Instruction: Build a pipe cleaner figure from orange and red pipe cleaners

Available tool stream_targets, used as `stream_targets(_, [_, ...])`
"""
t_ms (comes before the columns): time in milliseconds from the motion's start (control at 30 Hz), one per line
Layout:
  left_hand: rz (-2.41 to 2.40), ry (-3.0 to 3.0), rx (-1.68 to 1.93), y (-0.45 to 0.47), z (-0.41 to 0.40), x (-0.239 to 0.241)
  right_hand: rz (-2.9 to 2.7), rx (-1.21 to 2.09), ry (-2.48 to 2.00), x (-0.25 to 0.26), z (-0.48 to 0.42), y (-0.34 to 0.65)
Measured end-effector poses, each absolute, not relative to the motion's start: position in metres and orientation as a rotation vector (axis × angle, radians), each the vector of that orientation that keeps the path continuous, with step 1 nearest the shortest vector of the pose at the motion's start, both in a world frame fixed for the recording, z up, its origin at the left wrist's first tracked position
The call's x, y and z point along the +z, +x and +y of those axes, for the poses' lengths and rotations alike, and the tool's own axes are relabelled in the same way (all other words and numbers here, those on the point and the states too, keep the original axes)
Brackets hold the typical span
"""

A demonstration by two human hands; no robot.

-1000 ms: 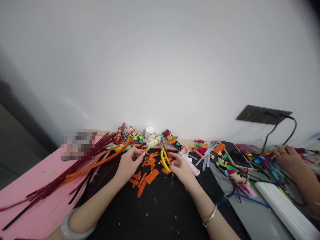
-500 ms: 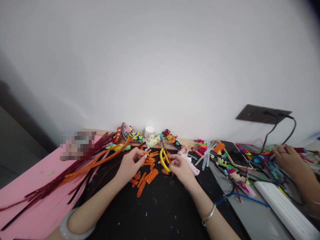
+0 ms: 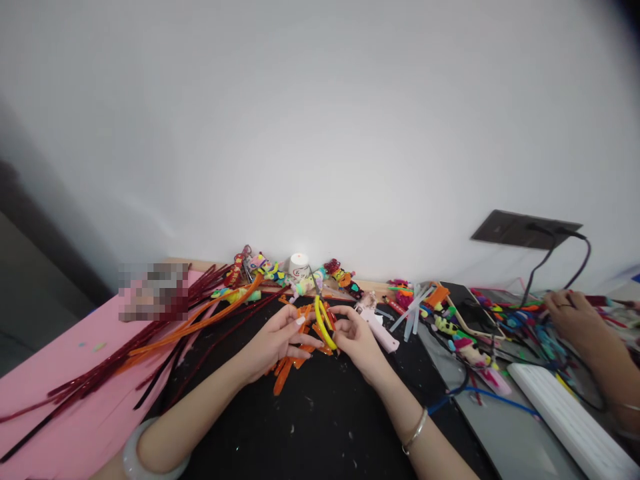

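Observation:
My right hand (image 3: pixel 356 341) grips yellow-handled scissors (image 3: pixel 323 321), blades pointing away toward the wall. My left hand (image 3: pixel 274 340) sits right beside the scissors over a pile of short orange pipe-cleaner pieces (image 3: pixel 290 363) on the black mat (image 3: pixel 310 420). Its fingers are loosely spread, with one fingertip near an orange piece; no grip on it is clear. Long dark red and orange pipe cleaners (image 3: pixel 150 347) lie to the left across the pink sheet (image 3: pixel 65 400).
Small colourful craft figures (image 3: pixel 270 270) and a white cup (image 3: pixel 299 265) line the wall. A pale glue gun (image 3: pixel 375 320) and clear glue sticks (image 3: pixel 415 307) lie right of my hands. Another person's hand (image 3: pixel 575 320) works among coloured pieces at far right, near a white keyboard (image 3: pixel 570 420).
My left hand moved right and down from the long orange pipe cleaner to the scissors and opened. The scissors tilted slightly left. The other person's hand barely shifted.

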State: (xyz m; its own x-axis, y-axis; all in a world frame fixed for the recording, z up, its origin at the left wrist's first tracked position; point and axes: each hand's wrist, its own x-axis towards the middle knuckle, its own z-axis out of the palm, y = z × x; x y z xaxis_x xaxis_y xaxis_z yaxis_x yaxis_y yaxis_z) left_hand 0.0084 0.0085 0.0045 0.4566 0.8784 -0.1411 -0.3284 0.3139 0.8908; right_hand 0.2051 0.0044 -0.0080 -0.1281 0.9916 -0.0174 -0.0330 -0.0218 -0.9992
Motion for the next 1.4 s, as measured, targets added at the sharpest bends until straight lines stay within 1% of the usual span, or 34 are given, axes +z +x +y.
stream_targets(267, [0.665, 0.771, 0.835, 0.008, 0.009, 0.003, -1.296, 1.295, -1.098, -0.008, 0.0, 0.195])
stream_targets(533, [0.668, 0.712, 0.943, 0.008, 0.015, -0.005, -1.277, 1.264, -1.112, -0.011, 0.002, 0.196])
stream_targets(867, [0.753, 0.815, 1.039, 0.004, 0.021, -0.003, -1.123, 1.147, -1.149, -0.011, 0.006, 0.202])
stream_targets(1100, [0.716, 0.835, 0.957, 0.003, 0.015, 0.001, -1.031, 1.117, -1.117, -0.011, 0.007, 0.203])
stream_targets(1267, [0.612, 0.83, 0.767, 0.007, 0.008, 0.004, -1.047, 1.196, -1.024, -0.008, 0.002, 0.197])
stream_targets(1400, [0.582, 0.823, 0.752, 0.008, 0.008, 0.002, -1.076, 1.238, -0.995, -0.01, -0.001, 0.194])
